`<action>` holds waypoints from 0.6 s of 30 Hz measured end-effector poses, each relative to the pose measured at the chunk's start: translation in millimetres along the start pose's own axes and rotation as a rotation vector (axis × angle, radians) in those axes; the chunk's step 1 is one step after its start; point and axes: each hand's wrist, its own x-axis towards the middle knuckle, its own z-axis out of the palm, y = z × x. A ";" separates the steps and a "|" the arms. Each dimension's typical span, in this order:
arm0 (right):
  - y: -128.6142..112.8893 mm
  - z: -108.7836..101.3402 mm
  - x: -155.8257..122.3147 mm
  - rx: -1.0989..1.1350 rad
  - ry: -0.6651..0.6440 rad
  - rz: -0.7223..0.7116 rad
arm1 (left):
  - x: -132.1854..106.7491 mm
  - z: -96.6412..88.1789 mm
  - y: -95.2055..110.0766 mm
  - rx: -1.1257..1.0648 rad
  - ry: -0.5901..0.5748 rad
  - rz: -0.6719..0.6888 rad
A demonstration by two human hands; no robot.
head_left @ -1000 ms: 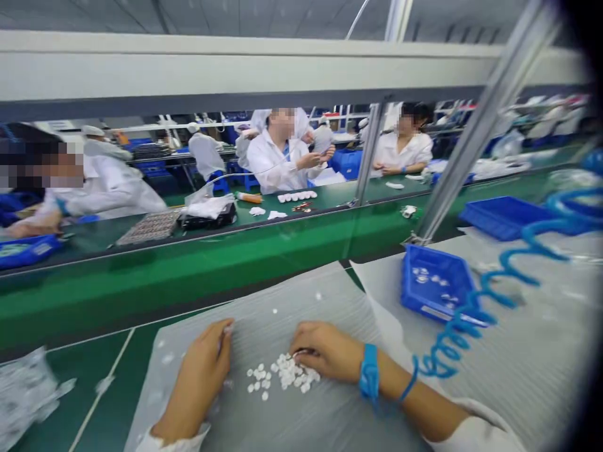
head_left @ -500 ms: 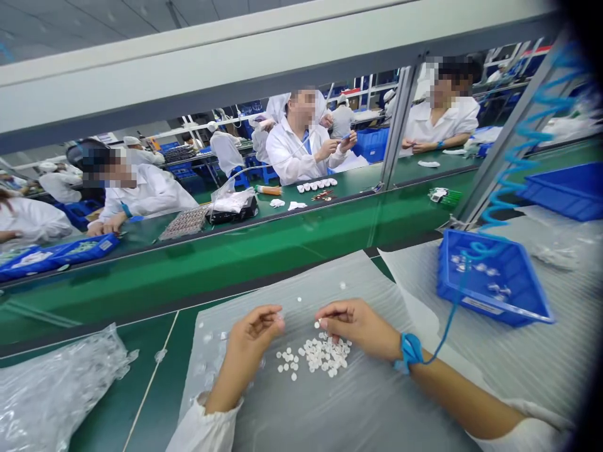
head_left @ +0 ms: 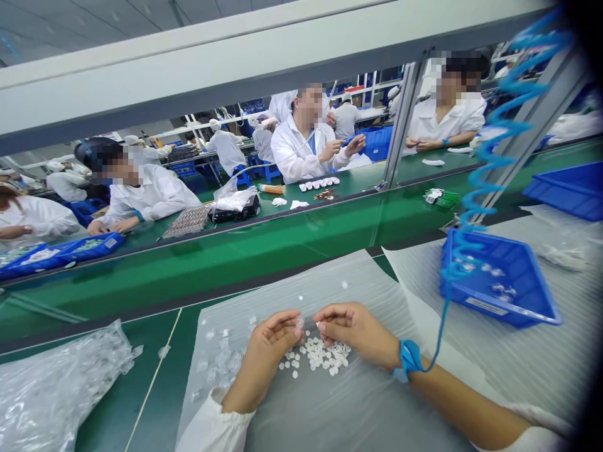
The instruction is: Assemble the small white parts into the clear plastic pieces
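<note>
Left hand [head_left: 271,347] pinching small translucent disc [head_left: 299,322] at fingertips, right hand [head_left: 355,333] hovering just beside, hands nearly together, can't tell if right fingers are gripping anything. White disc pile [head_left: 320,353] sitting below, bottom centre, on ribbed plastic sheet [head_left: 301,402]. Blue tray [head_left: 499,282] holding few discs at right. Coiled blue cord [head_left: 485,182] running up toward upper right. Clear plastic bag [head_left: 51,389] lying lower left.

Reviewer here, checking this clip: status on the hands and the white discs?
Left hand pinching small clear disc. Right hand close beside it, above pile of white discs. Coiled blue cord trailing from right wrist, off to the right.
</note>
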 end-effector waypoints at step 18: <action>1.4 14.3 -6.2 0.009 0.016 -0.050 | -2.4 3.6 -1.7 0.088 -0.051 0.029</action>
